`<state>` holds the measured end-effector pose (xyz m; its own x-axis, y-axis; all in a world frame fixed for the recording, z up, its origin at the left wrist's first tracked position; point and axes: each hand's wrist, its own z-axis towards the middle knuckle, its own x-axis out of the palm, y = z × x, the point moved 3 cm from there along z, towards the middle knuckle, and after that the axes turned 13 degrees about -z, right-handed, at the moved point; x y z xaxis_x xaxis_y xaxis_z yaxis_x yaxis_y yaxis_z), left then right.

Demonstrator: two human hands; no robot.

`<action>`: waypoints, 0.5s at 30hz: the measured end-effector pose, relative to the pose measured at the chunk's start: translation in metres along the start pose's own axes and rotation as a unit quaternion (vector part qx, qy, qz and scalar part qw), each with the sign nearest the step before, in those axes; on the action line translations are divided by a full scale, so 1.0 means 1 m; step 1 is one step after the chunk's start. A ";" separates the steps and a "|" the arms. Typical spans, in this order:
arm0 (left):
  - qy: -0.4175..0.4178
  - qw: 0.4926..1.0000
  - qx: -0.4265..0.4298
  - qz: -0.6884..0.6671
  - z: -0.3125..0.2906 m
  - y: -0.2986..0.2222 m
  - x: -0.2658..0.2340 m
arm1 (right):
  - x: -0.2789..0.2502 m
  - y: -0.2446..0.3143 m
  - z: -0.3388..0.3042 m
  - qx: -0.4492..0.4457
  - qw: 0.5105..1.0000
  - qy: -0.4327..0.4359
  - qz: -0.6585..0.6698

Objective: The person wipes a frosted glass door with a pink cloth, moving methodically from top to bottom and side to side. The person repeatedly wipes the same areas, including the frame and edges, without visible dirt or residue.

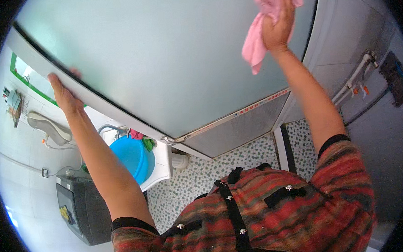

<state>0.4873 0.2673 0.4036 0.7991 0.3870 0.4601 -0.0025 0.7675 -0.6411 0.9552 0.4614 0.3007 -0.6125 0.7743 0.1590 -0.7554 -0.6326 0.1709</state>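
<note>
In front of me stands a frosted glass door [160, 50] in a pale metal frame. My left hand [66, 97] grips the left edge of the door frame [113, 110]; a finger shows blurred through the glass from behind. Up at the right, my right hand [279, 29] is closed on a pink cloth [255, 44] and holds it flat against the upper right of the glass. Part of the cloth sticks out above the fingers and part hangs to the left of the wrist.
Left of the door, a blue basin [132, 158] rests in a white washbasin [165, 167], with a dark washing machine [84, 207] nearer me. A green-framed mirror [32, 81] hangs beyond. Pipes with orange-handled valves [364, 90] run along the right wall. The floor [182, 192] is pebble-patterned.
</note>
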 end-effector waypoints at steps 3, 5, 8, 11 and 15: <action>0.015 1.000 0.006 -0.006 -0.004 -0.001 0.006 | 0.007 0.065 -0.025 -0.006 0.999 0.047 0.025; 0.010 1.000 -0.008 -0.002 -0.005 -0.002 0.002 | 0.017 0.102 -0.042 -0.009 0.993 0.109 0.054; -0.018 1.000 -0.005 -0.007 -0.002 0.000 0.000 | 0.012 0.170 -0.048 -0.012 0.985 0.114 0.127; 0.004 1.000 -0.021 -0.015 0.003 0.002 -0.010 | 0.017 0.228 -0.049 -0.023 0.948 0.177 0.262; 0.014 0.999 -0.024 0.018 0.002 0.005 0.006 | 0.042 0.284 -0.091 -0.027 0.799 0.250 0.546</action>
<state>0.4912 0.2748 0.4047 0.8156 0.3992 0.4190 -0.0034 0.7273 -0.6863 0.6932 0.3156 0.2677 -0.9199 -0.3206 -0.2257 0.2920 -0.9444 0.1514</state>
